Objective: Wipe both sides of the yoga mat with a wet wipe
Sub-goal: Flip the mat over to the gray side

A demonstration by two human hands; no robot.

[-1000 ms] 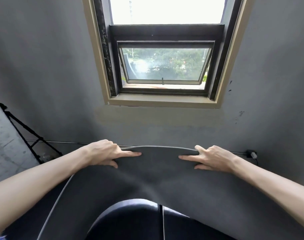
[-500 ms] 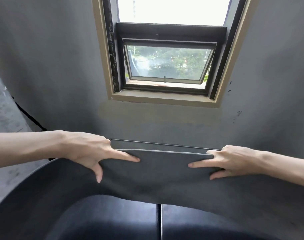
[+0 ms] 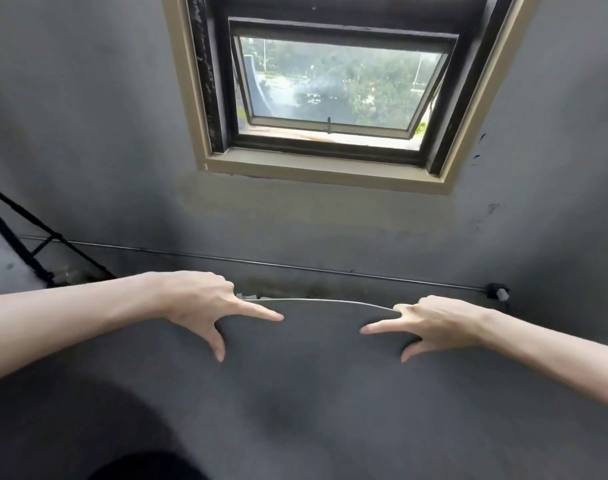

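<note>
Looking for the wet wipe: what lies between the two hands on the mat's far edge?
Only bare mat: in the head view, nothing lies between the left hand and right hand, and no wipe shows.

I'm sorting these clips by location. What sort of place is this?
Probably a bare indoor room, perhaps unfinished or used for recording: a plain grey wall, an open window looking out over trees, and a black tripod standing at the left. Both hands hold a yoga mat.
</note>
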